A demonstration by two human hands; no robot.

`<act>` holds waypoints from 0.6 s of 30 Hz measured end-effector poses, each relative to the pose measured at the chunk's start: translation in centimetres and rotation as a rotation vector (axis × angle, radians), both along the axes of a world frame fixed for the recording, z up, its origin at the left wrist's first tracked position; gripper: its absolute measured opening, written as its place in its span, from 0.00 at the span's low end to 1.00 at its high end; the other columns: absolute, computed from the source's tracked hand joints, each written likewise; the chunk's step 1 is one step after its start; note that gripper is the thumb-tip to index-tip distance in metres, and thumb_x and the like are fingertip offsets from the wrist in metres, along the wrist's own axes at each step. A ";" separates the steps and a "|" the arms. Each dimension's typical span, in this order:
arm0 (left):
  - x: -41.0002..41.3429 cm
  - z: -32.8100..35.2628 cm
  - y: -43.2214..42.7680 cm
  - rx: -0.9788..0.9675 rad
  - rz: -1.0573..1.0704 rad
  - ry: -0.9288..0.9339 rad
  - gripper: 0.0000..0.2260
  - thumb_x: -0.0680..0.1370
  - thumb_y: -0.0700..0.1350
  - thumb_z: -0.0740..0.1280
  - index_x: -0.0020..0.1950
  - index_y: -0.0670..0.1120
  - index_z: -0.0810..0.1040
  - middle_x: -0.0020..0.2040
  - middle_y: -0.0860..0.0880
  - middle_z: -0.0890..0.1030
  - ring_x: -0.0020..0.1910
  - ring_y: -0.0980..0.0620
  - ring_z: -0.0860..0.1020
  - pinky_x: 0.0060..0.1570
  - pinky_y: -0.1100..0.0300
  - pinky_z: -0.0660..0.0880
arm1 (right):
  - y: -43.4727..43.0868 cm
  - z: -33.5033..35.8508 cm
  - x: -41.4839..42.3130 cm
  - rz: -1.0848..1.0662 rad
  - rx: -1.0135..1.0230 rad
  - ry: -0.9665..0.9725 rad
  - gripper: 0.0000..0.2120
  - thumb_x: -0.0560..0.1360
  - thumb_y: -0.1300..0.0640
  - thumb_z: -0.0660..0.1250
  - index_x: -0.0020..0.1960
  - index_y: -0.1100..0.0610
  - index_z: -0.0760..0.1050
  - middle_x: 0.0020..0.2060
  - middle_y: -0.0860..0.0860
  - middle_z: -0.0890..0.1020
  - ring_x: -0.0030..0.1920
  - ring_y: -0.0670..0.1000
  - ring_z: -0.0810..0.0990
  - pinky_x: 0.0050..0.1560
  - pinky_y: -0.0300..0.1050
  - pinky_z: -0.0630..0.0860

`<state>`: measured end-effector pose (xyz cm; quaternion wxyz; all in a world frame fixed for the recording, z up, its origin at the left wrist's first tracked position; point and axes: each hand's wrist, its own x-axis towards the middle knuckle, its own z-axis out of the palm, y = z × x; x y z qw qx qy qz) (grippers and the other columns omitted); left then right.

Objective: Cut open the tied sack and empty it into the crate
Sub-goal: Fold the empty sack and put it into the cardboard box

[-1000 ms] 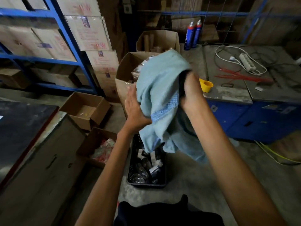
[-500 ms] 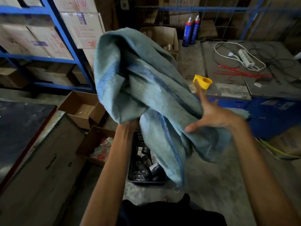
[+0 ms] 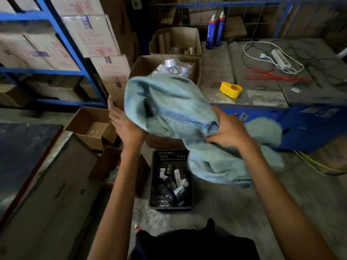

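Observation:
The limp, pale blue woven sack (image 3: 169, 107) with a darker blue stripe hangs bunched in the air in front of me. My right hand (image 3: 231, 132) is closed around its gathered middle, and the loose end droops to the right. My left hand (image 3: 125, 124) presses flat against the sack's left side with its fingers extended. Below on the floor stands a black perforated plastic crate (image 3: 155, 177), partly filled with several dark bottles and small white-labelled packages.
Open cardboard boxes (image 3: 93, 126) lie on the floor to the left, and a taller box (image 3: 146, 64) stands behind the sack. Blue shelving with cartons (image 3: 56, 44) fills the left. A blue workbench (image 3: 262, 76) at right carries a yellow tape dispenser (image 3: 230, 89), power strip and red ties.
The sack has dropped from high on the left into a bunch between both hands. My right hand, open before, now grips it, and my left hand has come out to its side.

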<state>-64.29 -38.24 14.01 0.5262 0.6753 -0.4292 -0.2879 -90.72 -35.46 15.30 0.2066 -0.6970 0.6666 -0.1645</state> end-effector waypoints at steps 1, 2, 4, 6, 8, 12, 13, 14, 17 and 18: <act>-0.1 0.1 0.3 -0.028 -0.014 -0.368 0.53 0.68 0.60 0.76 0.83 0.46 0.50 0.81 0.38 0.58 0.79 0.37 0.60 0.77 0.45 0.59 | 0.0 0.9 0.0 0.020 -0.059 0.181 0.49 0.59 0.45 0.78 0.76 0.41 0.60 0.62 0.54 0.81 0.63 0.61 0.78 0.62 0.59 0.72; -0.3 0.1 0.6 -0.107 -0.068 -0.652 0.58 0.64 0.60 0.78 0.83 0.45 0.49 0.82 0.36 0.53 0.81 0.36 0.53 0.78 0.43 0.51 | -0.1 1.9 0.0 0.044 -0.133 0.307 0.47 0.60 0.45 0.77 0.76 0.40 0.60 0.60 0.54 0.82 0.61 0.61 0.79 0.60 0.59 0.72; -0.7 0.6 0.5 -0.229 -0.304 -0.906 0.63 0.59 0.65 0.78 0.83 0.44 0.49 0.82 0.33 0.46 0.82 0.33 0.45 0.78 0.39 0.41 | -0.5 3.8 0.1 0.100 -0.255 0.345 0.45 0.61 0.45 0.75 0.74 0.40 0.62 0.57 0.53 0.84 0.58 0.59 0.81 0.57 0.58 0.73; -1.3 0.2 0.2 -0.278 -0.520 -0.994 0.60 0.59 0.69 0.75 0.82 0.42 0.56 0.82 0.34 0.51 0.82 0.33 0.49 0.78 0.33 0.45 | -0.7 5.6 0.1 0.188 -0.277 0.064 0.43 0.62 0.50 0.77 0.74 0.42 0.65 0.61 0.51 0.82 0.61 0.57 0.80 0.60 0.56 0.76; -2.1 -0.3 -0.2 -0.254 -0.687 -0.722 0.49 0.62 0.64 0.76 0.75 0.39 0.65 0.74 0.40 0.71 0.75 0.41 0.69 0.72 0.39 0.67 | -1.1 6.8 0.6 0.316 -0.313 -0.406 0.39 0.66 0.60 0.79 0.73 0.53 0.69 0.66 0.51 0.78 0.66 0.50 0.78 0.66 0.48 0.75; -4.0 -1.0 0.1 -0.171 -0.660 -0.214 0.23 0.65 0.53 0.73 0.48 0.36 0.75 0.42 0.59 0.76 0.41 0.71 0.75 0.43 0.71 0.73 | -2.3 6.2 2.7 0.248 -0.249 -0.908 0.33 0.69 0.75 0.68 0.73 0.66 0.65 0.64 0.61 0.77 0.57 0.46 0.80 0.56 0.38 0.77; -3.9 -1.7 0.1 -0.159 -0.596 -0.119 0.24 0.65 0.54 0.72 0.45 0.34 0.74 0.39 0.56 0.76 0.38 0.69 0.74 0.41 0.70 0.72 | -2.4 6.1 2.5 0.221 -0.169 -0.980 0.35 0.70 0.75 0.68 0.75 0.63 0.63 0.64 0.63 0.76 0.55 0.48 0.81 0.54 0.39 0.77; -3.7 -1.8 0.4 -0.143 -0.523 -0.010 0.27 0.64 0.55 0.72 0.44 0.31 0.74 0.38 0.51 0.78 0.39 0.63 0.76 0.41 0.64 0.74 | -2.4 6.3 2.2 0.231 -0.055 -1.035 0.37 0.71 0.74 0.69 0.76 0.58 0.62 0.64 0.63 0.77 0.55 0.48 0.82 0.52 0.39 0.78; -1.8 -3.1 1.3 -0.069 -0.367 0.182 0.29 0.64 0.56 0.72 0.45 0.30 0.75 0.39 0.42 0.80 0.40 0.50 0.78 0.41 0.52 0.77 | -2.2 5.9 1.4 0.294 0.153 -0.867 0.36 0.72 0.55 0.75 0.75 0.43 0.63 0.63 0.55 0.80 0.59 0.49 0.82 0.57 0.44 0.80; -0.6 -3.3 1.8 -0.069 -0.337 0.202 0.26 0.64 0.55 0.73 0.45 0.32 0.75 0.39 0.45 0.81 0.39 0.53 0.78 0.40 0.55 0.78 | -2.3 5.4 1.6 0.246 0.085 -0.686 0.34 0.70 0.45 0.76 0.73 0.41 0.66 0.64 0.52 0.80 0.62 0.49 0.81 0.61 0.48 0.79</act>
